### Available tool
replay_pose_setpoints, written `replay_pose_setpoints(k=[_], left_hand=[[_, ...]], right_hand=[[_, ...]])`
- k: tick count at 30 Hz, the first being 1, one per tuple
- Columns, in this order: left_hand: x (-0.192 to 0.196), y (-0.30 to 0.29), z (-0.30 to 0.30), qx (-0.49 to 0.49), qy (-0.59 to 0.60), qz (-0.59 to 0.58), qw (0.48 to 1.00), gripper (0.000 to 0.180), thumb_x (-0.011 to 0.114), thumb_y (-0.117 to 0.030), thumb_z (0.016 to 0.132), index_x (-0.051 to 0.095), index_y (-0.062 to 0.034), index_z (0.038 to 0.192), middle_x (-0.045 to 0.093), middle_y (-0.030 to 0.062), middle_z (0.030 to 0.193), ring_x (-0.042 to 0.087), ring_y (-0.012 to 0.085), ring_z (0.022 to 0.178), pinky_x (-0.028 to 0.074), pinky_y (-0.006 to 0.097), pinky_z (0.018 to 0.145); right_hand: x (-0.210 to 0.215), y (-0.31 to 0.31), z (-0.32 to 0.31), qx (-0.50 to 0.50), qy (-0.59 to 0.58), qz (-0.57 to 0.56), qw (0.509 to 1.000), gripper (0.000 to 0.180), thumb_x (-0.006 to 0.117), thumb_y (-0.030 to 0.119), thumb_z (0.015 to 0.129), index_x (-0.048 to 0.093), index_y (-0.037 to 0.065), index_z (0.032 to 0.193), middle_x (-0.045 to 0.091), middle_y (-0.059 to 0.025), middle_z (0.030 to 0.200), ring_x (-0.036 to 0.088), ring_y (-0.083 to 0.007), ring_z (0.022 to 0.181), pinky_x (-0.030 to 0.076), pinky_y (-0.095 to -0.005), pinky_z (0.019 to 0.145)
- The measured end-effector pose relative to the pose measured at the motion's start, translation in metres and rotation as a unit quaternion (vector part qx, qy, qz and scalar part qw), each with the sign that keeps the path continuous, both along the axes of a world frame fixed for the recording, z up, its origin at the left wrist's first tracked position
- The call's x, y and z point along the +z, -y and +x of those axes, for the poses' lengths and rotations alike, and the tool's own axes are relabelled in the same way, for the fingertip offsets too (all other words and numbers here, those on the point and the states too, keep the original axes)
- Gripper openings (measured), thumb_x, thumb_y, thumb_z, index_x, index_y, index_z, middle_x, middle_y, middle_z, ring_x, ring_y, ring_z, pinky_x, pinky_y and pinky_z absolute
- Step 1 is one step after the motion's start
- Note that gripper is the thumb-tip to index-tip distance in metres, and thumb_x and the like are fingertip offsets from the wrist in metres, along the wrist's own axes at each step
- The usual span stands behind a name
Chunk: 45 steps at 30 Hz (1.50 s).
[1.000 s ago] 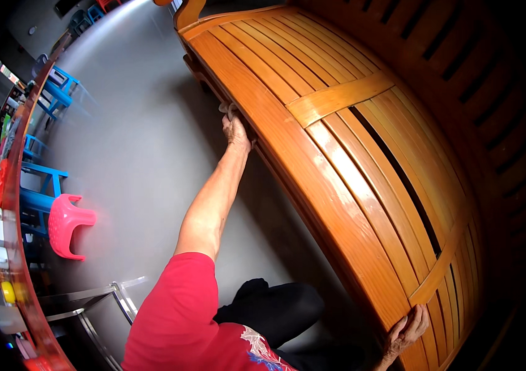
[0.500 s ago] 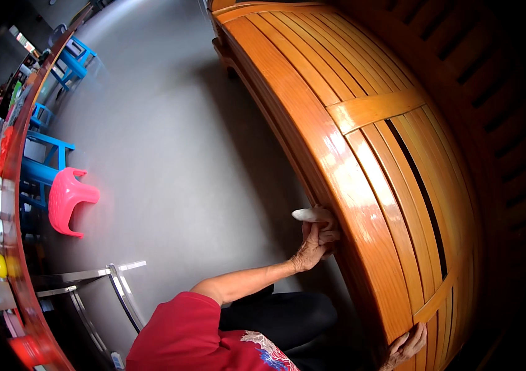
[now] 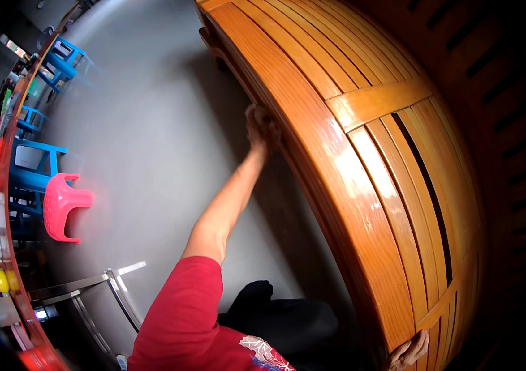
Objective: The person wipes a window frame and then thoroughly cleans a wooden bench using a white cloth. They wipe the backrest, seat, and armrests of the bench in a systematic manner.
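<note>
A long, glossy wooden bench with a slatted seat runs along my right side. My left hand reaches far forward against the bench's front side, below the seat edge. Its fingers are curled and smeared by motion. The white cloth seen in it a moment earlier is hidden now. At the lower right, my right hand is bent over the near part of the seat, fingers together on the wood; part of it is cut off by the picture's edge.
On the grey floor to the left stands a pink plastic stool. Blue stools are beside a long, cluttered table. A metal-framed chair stands at lower left. The bench's slatted back rises on the right.
My left hand has moved forward along the bench's front side, and my arm has stretched out. The white cloth has gone out of sight. My right hand stays on the seat.
</note>
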State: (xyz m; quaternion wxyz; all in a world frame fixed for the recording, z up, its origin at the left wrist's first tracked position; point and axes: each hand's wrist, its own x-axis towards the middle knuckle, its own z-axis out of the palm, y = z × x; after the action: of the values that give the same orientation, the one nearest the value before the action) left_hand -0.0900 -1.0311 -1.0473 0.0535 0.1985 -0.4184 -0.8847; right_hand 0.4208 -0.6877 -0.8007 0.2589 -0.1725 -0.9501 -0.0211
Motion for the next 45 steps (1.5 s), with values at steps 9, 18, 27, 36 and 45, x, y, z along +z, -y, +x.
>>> replay_pose_setpoints(k=[9, 18, 27, 36, 45], left_hand=[[0.003, -0.038, 0.07, -0.099, 0.082, 0.082, 0.988, 0.041, 0.032, -0.057, 0.095, 0.049, -0.0195, 0.097, 0.054, 0.0008, 0.084, 0.055, 0.0182, 0.08, 0.048, 0.033, 0.069], [0.008, -0.135, 0.294, -0.357, 0.265, 0.302, 0.843, 0.03, 0.041, -0.046, 0.093, 0.053, -0.0191, 0.097, 0.06, 0.0048, 0.1, 0.058, 0.0247, 0.094, 0.048, 0.049, 0.084], [0.03, -0.154, 0.306, -0.275, 0.318, 0.351, 0.836, 0.019, 0.048, -0.035, 0.093, 0.054, -0.0171, 0.089, 0.055, 0.0001, 0.072, 0.054, 0.0198, 0.065, 0.046, 0.037, 0.059], [0.084, -0.022, 0.079, -0.106, -0.023, 0.092, 0.99, 0.02, 0.05, -0.036, 0.095, 0.049, -0.0166, 0.1, 0.058, 0.0021, 0.076, 0.059, 0.0165, 0.064, 0.049, 0.032, 0.048], [0.08, -0.05, 0.163, -0.255, -0.06, -0.275, 0.925, 0.059, 0.04, -0.043, 0.098, 0.019, -0.01, 0.143, 0.046, 0.0113, 0.129, 0.044, 0.0208, 0.123, 0.042, 0.038, 0.099]], right_hand=[[-0.012, -0.011, 0.028, -0.078, 0.096, -0.025, 0.992, 0.039, 0.042, 0.012, 0.093, 0.05, -0.001, 0.129, 0.048, -0.0195, 0.129, 0.045, -0.0338, 0.12, 0.037, -0.0412, 0.1], [-0.022, -0.02, 0.036, -0.069, 0.075, -0.016, 0.995, 0.04, 0.044, 0.008, 0.09, 0.052, 0.0, 0.128, 0.049, -0.0174, 0.13, 0.045, -0.033, 0.12, 0.036, -0.0404, 0.102], [-0.022, -0.019, 0.036, -0.053, 0.035, -0.039, 0.997, 0.036, 0.047, 0.008, 0.09, 0.053, -0.002, 0.124, 0.05, -0.0189, 0.127, 0.047, -0.0341, 0.118, 0.036, -0.0414, 0.1], [-0.024, -0.015, 0.034, -0.062, 0.032, -0.038, 0.997, 0.035, 0.046, 0.006, 0.088, 0.054, -0.004, 0.121, 0.052, -0.0204, 0.125, 0.048, -0.0359, 0.116, 0.038, -0.043, 0.098], [-0.021, -0.009, 0.031, -0.077, 0.016, -0.04, 0.996, 0.037, 0.049, 0.004, 0.084, 0.054, -0.003, 0.121, 0.052, -0.0201, 0.122, 0.048, -0.0366, 0.114, 0.037, -0.0437, 0.097]])
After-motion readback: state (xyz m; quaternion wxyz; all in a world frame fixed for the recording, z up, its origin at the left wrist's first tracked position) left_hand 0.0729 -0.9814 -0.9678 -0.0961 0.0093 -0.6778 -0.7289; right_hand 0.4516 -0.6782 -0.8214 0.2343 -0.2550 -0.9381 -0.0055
